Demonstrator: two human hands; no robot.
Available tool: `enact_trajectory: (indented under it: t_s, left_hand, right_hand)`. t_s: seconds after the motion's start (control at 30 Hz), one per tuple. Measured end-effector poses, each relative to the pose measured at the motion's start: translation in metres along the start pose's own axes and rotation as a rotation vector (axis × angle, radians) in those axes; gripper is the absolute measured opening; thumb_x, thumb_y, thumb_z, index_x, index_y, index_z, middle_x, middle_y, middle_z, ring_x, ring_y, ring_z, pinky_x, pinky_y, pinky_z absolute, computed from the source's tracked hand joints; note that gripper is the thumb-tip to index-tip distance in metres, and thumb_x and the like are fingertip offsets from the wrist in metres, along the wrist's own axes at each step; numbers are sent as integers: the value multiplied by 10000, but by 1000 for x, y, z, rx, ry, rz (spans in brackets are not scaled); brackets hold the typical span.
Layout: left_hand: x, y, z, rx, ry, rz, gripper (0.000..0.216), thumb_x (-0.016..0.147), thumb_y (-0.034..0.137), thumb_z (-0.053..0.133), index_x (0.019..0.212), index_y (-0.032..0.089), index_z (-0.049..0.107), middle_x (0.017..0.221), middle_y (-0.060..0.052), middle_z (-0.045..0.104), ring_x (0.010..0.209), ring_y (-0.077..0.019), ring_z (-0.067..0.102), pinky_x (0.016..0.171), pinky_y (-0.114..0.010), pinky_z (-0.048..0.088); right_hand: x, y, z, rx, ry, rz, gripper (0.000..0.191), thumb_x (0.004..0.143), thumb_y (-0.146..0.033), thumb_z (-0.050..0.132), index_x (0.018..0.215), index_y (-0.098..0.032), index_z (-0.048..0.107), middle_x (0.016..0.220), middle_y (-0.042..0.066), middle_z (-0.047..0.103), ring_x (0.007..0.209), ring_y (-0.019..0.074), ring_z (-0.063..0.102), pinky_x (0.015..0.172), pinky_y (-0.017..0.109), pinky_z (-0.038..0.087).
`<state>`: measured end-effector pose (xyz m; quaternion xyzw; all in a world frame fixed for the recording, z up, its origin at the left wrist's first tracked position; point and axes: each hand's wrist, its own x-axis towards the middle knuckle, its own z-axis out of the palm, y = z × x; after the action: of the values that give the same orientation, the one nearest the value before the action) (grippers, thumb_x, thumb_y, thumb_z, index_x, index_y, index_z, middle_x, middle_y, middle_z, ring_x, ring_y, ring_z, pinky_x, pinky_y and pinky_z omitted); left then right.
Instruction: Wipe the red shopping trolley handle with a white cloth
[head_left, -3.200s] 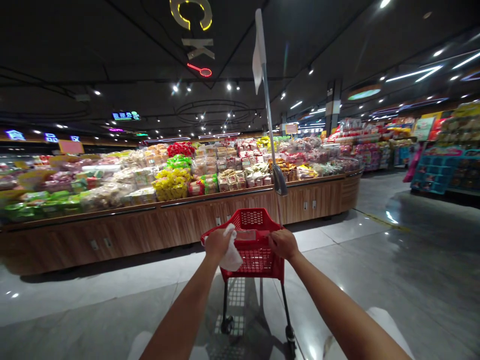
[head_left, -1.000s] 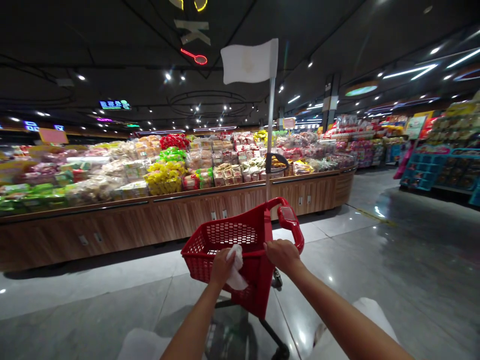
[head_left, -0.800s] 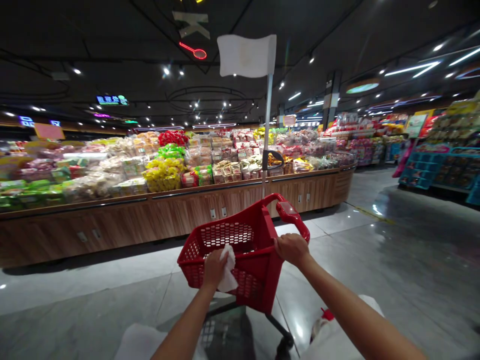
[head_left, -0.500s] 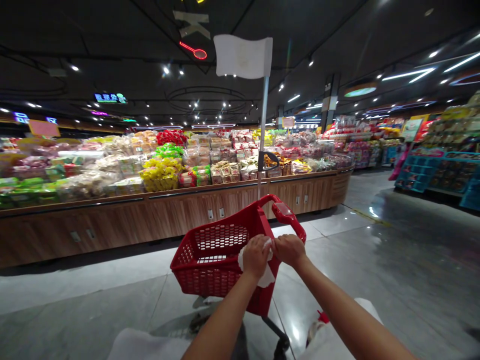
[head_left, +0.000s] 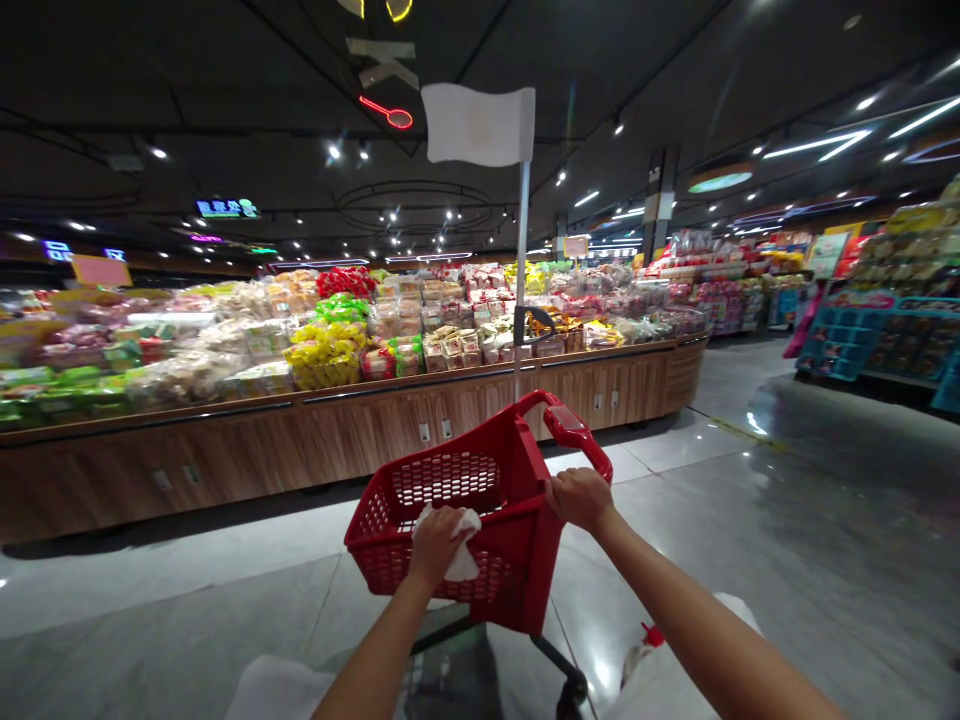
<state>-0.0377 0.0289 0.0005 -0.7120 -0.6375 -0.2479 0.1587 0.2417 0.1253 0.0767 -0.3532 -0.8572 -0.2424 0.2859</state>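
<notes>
A small red shopping cart [head_left: 517, 560] stands side-on in front of me, with a perforated basket and a curved push handle [head_left: 570, 425] at its right end. My left hand [head_left: 436, 545] is closed on a crumpled white cloth [head_left: 463, 560], which it presses against the near top rim of the basket. The cloth hangs partly over the outer side. My right hand [head_left: 581, 498] is closed around the cart's frame, close under the near end of the handle. A pole [head_left: 522, 230] bearing a blank white flag [head_left: 480, 125] rises behind the handle.
Beyond the cart runs a long wood-panelled display counter [head_left: 390, 425] heaped with packaged foods. Blue shelving racks [head_left: 855, 340] stand at the right. Grey shiny floor [head_left: 735, 520] lies around the cart. Near my right forearm is a white thing with a red tip [head_left: 652, 635].
My left hand has slid the white cloth leftward along the basket's near rim, away from the handle end. The right hand keeps its grip in the same place.
</notes>
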Motion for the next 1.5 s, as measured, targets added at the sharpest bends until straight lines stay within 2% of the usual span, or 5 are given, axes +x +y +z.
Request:
enact_trajectory:
  t_s: [0.43, 0.83, 1.03, 1.23, 1.5]
  left_hand:
    - [57, 113, 8, -207, 71, 146, 349, 885, 327, 550, 1212, 206, 560, 1060, -75, 664, 972, -223, 591, 868, -388, 487]
    - [-56, -85, -16, 81, -32, -77, 320, 830, 173, 519, 1121, 217, 643, 1027, -58, 691, 982, -223, 613, 871, -371, 512]
    - [-36, -33, -11, 41, -104, -121, 337, 841, 197, 511, 1164, 192, 609, 1094, -82, 662, 1034, -235, 579, 930, -396, 474]
    - [11, 51, 8, 0, -214, -95, 435, 831, 142, 515, 1261, 202, 529, 1173, -76, 618, 1089, -220, 540, 950, -365, 446]
    - [-65, -23, -7, 119, -91, -47, 495, 815, 57, 489, 1257, 275, 542, 1126, -65, 649, 1042, -234, 581, 888, -406, 499]
  right_hand:
    - [2, -7, -8, 43, -99, 7, 376, 904, -262, 423, 671, -153, 697, 650, 84, 690, 582, 163, 580, 564, 295, 253]
    - [11, 47, -3, 17, -225, -22, 458, 945, -293, 359, 673, -154, 700, 666, 86, 667, 620, 158, 571, 611, 277, 303]
    - [13, 6, 4, 109, -185, -23, 288, 913, -217, 426, 1050, -182, 676, 1130, 122, 631, 1036, 220, 559, 973, 364, 331]
    - [-12, -87, 41, 366, -350, -100, 612, 861, -285, 480, 1454, -223, 343, 1480, 82, 393, 1357, 244, 312, 1152, 446, 66]
    - [-13, -60, 60, 285, -509, -2, 686, 784, -186, 466, 1458, -227, 347, 1535, 81, 291, 1396, 264, 249, 1153, 449, 37]
